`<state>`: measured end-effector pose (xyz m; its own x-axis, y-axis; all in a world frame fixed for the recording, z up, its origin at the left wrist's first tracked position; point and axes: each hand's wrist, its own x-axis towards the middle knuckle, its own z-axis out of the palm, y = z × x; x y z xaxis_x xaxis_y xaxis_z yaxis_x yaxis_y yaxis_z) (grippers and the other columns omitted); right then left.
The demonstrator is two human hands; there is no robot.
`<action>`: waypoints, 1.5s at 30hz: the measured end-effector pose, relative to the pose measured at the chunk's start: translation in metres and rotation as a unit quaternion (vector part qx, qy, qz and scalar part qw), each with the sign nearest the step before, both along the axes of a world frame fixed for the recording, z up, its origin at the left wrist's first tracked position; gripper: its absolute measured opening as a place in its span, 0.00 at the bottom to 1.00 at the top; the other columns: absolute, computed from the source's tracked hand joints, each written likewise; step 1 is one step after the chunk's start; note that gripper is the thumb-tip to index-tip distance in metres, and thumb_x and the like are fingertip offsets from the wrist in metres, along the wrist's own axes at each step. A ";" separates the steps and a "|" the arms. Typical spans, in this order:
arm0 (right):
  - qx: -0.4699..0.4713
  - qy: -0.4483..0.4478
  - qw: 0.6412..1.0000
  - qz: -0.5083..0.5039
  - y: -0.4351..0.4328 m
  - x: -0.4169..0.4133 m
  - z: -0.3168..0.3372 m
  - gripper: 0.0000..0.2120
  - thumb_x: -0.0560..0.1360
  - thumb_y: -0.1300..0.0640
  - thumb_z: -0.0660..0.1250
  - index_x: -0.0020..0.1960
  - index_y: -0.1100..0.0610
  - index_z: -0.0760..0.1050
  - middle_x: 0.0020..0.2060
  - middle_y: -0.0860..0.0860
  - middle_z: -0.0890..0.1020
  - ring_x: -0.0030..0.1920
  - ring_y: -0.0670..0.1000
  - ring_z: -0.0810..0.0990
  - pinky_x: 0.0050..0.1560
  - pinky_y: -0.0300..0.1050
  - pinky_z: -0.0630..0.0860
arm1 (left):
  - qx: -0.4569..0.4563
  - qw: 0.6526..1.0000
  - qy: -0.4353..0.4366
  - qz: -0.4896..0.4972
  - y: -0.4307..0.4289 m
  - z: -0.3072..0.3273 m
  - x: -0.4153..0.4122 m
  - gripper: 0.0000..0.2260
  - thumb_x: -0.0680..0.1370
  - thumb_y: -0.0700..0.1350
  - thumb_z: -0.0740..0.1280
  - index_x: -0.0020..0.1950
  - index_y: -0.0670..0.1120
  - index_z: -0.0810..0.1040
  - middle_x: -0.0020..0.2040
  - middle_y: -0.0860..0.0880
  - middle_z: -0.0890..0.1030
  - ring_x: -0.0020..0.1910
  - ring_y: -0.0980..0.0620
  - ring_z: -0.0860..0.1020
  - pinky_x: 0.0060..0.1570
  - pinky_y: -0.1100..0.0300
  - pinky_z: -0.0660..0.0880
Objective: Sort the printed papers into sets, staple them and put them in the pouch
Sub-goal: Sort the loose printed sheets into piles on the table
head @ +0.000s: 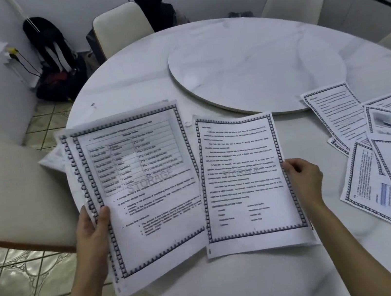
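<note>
At the far left a cream chair (4,193) stood by the round marble table (127,81), with a black backpack (52,58) against the wall behind it. Your left hand (92,230) gripped a fanned stack of printed papers (145,194) by its left edge, thumb on top and fingers curled underneath. The top page showed a table and bullet points and hung partly over the table's rim. Just beside it, slightly overlapping its right edge, was a single sheet (245,178) of text with the same patterned border. Your right hand (302,179) pinched that sheet at its right margin, thumb on the front. Beyond both lay the raised turntable (253,67). At the far right, loose printed pages (380,144) lay overlapping on the tabletop, well apart from your hands.
</note>
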<state>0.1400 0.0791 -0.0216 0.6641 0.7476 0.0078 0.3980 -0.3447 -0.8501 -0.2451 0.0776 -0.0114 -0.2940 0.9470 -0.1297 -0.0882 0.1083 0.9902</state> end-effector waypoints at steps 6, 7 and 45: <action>-0.036 -0.011 0.999 -0.013 0.001 0.008 -0.011 0.07 0.75 0.63 0.66 0.48 0.66 0.79 0.43 0.60 0.82 0.42 0.52 0.76 0.47 0.40 0.68 | 0.005 1.000 -0.005 0.029 0.004 0.010 -0.009 0.07 0.80 0.44 0.59 0.50 0.56 0.73 0.47 0.56 0.78 0.35 0.66 0.80 0.33 0.69 0.78; -0.038 -0.009 0.999 -0.020 0.002 0.008 -0.012 0.07 0.74 0.62 0.67 0.47 0.66 0.79 0.43 0.60 0.82 0.41 0.52 0.76 0.46 0.41 0.69 | 0.007 1.000 -0.004 0.027 0.004 0.011 -0.008 0.07 0.80 0.44 0.59 0.49 0.56 0.73 0.45 0.57 0.79 0.35 0.66 0.80 0.33 0.69 0.78; 0.083 0.123 0.977 0.153 0.008 -0.086 0.041 0.08 0.75 0.54 0.66 0.39 0.55 0.75 0.34 0.50 0.78 0.34 0.44 0.73 0.39 0.38 0.72 | 0.055 0.997 0.001 -0.054 0.006 0.023 0.057 0.08 0.80 0.46 0.57 0.52 0.55 0.74 0.49 0.55 0.80 0.44 0.60 0.81 0.39 0.69 0.78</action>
